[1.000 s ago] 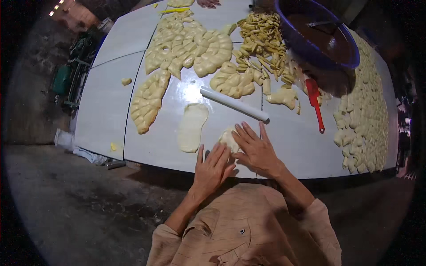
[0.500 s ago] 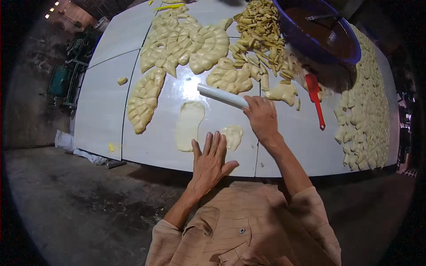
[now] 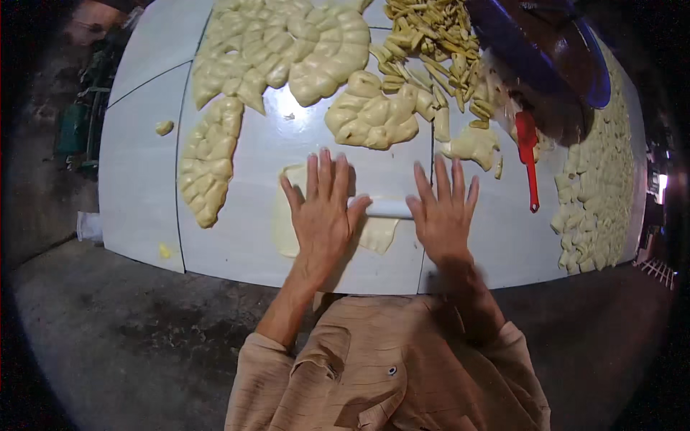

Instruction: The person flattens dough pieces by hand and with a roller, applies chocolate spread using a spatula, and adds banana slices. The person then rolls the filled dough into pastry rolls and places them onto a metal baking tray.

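Note:
A white rolling pin (image 3: 388,209) lies crosswise on the table under both palms. My left hand (image 3: 323,208) rests flat over its left part, fingers outstretched; that end of the pin is hidden. On its right end lies my right hand (image 3: 443,208), fingers spread and pointing away from me. Beneath and beside my left hand is a thin, flattened sheet of pale dough (image 3: 286,231). A smaller piece of dough (image 3: 379,235) shows on the near side of the pin, between the hands.
Large scored dough masses (image 3: 287,43) cover the far table, with a narrower one (image 3: 212,161) at left. Strips (image 3: 431,36) are heaped beside a blue basin (image 3: 507,39) of brown contents. A red spatula (image 3: 529,154) lies at right, near many small dough pieces (image 3: 600,187).
The rolling pin has gone from slanting in my right hand to lying crosswise over the smaller dough piece. My right hand has opened onto it, and my left hand has moved forward onto it.

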Tool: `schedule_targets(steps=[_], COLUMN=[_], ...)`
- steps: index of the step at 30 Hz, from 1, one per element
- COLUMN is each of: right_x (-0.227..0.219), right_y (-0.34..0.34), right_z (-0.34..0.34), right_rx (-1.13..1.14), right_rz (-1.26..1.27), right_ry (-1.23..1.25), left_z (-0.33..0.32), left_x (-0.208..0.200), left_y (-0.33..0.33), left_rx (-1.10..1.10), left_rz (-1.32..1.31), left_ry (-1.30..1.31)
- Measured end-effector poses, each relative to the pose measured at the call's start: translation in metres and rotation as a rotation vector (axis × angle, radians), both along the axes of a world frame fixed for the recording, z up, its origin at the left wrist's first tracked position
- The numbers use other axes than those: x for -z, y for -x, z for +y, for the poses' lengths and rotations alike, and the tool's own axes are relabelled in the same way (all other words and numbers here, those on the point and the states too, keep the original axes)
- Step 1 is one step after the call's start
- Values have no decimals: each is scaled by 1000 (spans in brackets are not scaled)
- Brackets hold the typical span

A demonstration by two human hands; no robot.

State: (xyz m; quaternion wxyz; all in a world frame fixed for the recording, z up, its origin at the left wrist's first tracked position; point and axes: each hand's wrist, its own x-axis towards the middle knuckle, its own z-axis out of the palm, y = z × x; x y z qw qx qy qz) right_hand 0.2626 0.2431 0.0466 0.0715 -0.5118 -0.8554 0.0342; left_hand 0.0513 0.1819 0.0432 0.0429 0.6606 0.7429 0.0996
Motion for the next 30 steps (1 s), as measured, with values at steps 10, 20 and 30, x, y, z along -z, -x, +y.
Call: schedule_targets(steps=[10,20,30], right_x=[-17,-29,-6], right_y=[3,-14,-46], right_z=[63,-5,-96], right_rx=[-422,-293,-278], right_rz=[293,75,105], right_ry=[88,138,101], left_z=[94,15,-91], left_x=[8,-7,-15], left_y=[23,1,-28], left_rx=[2,187,169], left_rz=[15,-69,-187], left_ry=[-119,-64,99])
